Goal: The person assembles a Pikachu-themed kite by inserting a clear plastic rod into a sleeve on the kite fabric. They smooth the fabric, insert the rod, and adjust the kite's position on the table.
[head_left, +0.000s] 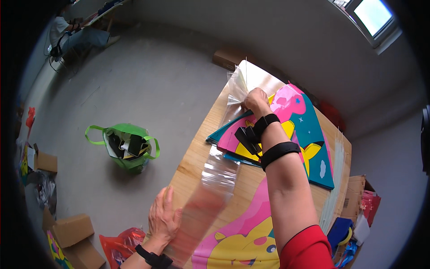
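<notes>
My right hand (257, 99) is closed at the far side of the table, pinching crumpled clear plastic film (237, 92). Beneath and beside its wrist lies a stack of printed sheets (322, 157) in pink, teal and yellow. My left hand (165, 215) rests at the table's left edge, fingers stretched out and thumb apart, with nothing gripped. Next to it a long clear plastic sleeve (204, 201) lies across the wood, blurred and reddish toward the near end. A large pink sheet with a yellow cartoon figure (242, 244) lies near me, partly hidden by my right forearm.
The wooden table (190, 161) carries thin pale strips (333, 179) along its right side. A green tote bag (130, 148) with mixed contents stands on the floor. Cardboard boxes (74, 231) and a red plastic bag (121, 246) sit lower left. Far off, a person (62, 36) sits at another table.
</notes>
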A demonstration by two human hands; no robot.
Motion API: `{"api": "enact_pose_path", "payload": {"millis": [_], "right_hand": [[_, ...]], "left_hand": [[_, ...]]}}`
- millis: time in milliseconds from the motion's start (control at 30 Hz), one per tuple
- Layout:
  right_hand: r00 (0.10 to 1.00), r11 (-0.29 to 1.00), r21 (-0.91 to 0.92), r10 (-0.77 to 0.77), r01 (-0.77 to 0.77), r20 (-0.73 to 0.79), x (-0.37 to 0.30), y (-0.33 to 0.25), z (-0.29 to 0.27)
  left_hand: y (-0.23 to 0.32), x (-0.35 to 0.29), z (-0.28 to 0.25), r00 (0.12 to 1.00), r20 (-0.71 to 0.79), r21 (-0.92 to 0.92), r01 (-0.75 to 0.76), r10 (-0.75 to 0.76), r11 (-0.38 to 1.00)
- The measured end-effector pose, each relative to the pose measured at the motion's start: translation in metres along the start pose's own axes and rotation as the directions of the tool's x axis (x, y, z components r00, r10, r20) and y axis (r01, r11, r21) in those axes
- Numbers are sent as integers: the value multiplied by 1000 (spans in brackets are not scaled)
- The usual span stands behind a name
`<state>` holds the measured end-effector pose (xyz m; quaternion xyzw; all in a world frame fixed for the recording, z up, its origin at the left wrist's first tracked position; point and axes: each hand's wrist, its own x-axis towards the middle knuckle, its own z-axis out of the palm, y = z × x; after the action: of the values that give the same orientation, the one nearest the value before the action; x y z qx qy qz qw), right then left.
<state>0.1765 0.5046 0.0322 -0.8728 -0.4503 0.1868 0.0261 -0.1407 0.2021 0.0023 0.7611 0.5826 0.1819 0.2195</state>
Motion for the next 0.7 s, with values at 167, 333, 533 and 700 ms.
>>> {"api": "enact_pose_path", "payload": {"millis": [167, 333, 533, 700], "right_hand": [[966, 985, -42, -172, 167, -194, 29, 12, 9], [926, 983, 56, -142, 172, -349, 53, 19, 11], [882, 965, 157, -116, 208, -456, 74, 22, 7], [701, 918, 114, -205, 379, -683, 22, 13, 2]], "left_hand": [[-11, 0, 5, 985, -126, -100, -129, 117, 987], [-20, -3, 10, 973, -116, -65, -207, 198, 976], [-11, -2, -1, 985, -32, -113, -175, 172, 978], [1, 0, -2, 990, 24, -48, -135, 136, 990]]}}
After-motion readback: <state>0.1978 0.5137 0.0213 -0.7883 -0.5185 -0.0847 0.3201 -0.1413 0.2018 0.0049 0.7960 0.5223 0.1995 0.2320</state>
